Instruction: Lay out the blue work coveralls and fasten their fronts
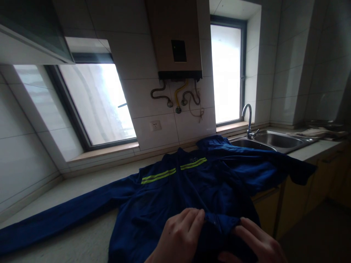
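Observation:
A dark blue work jacket (164,197) with yellow-green reflective strips across the chest lies spread on the countertop. Its collar points to the wall, and one sleeve stretches out to the left. On the right the other sleeve bunches up and reaches over the sink's near edge. My left hand (182,233) is closed on the jacket's lower front, fingers pinching the cloth. A short way to the right, my right hand (255,239) grips the same edge of cloth. Between them the fabric is lifted in a fold; the fingertips are partly hidden.
The pale countertop (82,230) runs along the tiled wall. At the right is a steel sink (279,139) with a curved faucet (248,120); cloths (319,132) lie beyond it. A water heater (175,40) hangs above, and yellow cabinets (296,204) stand below.

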A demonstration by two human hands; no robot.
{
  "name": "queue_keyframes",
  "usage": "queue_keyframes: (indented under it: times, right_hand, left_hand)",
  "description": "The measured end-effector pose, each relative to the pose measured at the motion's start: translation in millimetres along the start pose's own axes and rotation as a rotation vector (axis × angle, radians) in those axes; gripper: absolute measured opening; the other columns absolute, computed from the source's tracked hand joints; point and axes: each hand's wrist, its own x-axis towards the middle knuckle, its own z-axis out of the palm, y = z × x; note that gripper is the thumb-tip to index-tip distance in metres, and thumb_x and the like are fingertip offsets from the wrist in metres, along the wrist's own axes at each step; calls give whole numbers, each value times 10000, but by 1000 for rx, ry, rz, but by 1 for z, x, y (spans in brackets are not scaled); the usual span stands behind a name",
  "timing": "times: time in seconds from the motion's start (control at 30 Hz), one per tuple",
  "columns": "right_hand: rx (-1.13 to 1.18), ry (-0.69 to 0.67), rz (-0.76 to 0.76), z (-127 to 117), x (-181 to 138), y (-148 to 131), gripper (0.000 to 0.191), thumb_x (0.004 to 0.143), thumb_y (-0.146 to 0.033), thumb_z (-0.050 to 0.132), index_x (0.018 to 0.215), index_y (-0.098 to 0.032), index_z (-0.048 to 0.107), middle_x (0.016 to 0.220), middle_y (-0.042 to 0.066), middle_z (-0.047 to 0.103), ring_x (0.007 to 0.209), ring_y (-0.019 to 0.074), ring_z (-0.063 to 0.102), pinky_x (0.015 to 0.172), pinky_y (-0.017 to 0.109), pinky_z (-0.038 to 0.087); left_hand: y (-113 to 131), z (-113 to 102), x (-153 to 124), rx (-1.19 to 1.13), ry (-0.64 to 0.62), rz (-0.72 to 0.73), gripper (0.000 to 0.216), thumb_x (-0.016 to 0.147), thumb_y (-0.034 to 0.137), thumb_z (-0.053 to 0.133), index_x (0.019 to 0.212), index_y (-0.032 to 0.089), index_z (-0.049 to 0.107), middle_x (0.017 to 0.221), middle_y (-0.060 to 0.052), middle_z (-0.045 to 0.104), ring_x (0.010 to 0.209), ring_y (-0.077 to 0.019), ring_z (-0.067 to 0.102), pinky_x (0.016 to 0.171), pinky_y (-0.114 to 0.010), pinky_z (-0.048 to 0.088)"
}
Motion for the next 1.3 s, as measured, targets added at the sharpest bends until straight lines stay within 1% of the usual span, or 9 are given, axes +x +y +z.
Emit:
queue_keyframes:
  times: [0.1,0.2,0.4,0.53,0.73,0.93,1.1,1.23,1.3]
  right_hand:
    - [7,127,-42,7,3,-4,138,777,-332,664,838,-213,631,761,45,685,657,174,678,584,200,563]
    - [79,135,-57,12,7,-8,70,815,-209,602,884,-209,615,770,41,684,675,155,677,631,192,564]
    - [171,83,33,17,9,-7,122,849,-287,603,923,-196,569,734,35,655,637,139,657,605,180,561]
    - [208,64,-10,15,12,-8,163,854,-257,598,1004,-197,574,740,31,662,650,136,660,625,172,563]
    - [364,-67,-15,14,13,-13,103,844,-149,572,933,-199,584,944,59,680,795,138,681,722,148,555]
    - [493,-5,134,25,8,-14,193,801,-129,615,979,-197,583,844,22,689,728,126,677,694,136,553]
    - [551,9,4,20,23,-17,197,797,-86,599,961,-184,645,773,39,690,722,153,668,659,199,576]
    - [574,8,-13,17,29,-19,228,807,-68,578,989,-180,659,784,56,686,719,149,657,631,206,577]
    - [571,16,-26,18,28,-19,225,798,-57,576,965,-179,666,807,62,686,728,148,656,631,204,574]
  left_hand:
    - [1,-3,1,3,-25,61,281,937,132,300,1079,99,540,900,-93,686,839,-191,665,685,-258,574]
    - [2,-6,4,7,-79,131,247,937,138,338,1048,89,553,875,-86,673,813,-183,649,681,-247,566]
    - [3,-8,5,60,-116,173,272,953,173,316,1048,79,553,853,-79,654,786,-182,627,667,-262,557]
    - [2,-8,6,38,-157,155,260,958,191,320,1049,95,544,823,-62,634,752,-162,605,623,-242,532]
    - [0,-5,5,-38,-220,124,157,930,178,412,1008,117,534,815,-36,615,724,-161,584,578,-245,490]
    - [0,0,3,-26,-204,105,102,915,142,438,952,130,533,780,-27,603,694,-155,574,553,-238,457]
    - [3,0,4,-84,-177,68,100,924,160,433,951,140,527,775,-25,614,687,-150,579,566,-230,470]
    - [3,0,4,-91,-167,35,89,919,166,443,926,148,530,777,-28,626,686,-158,592,557,-235,488]
    - [2,1,4,-80,-168,28,134,929,174,418,998,139,527,793,-37,638,690,-165,604,551,-243,498]
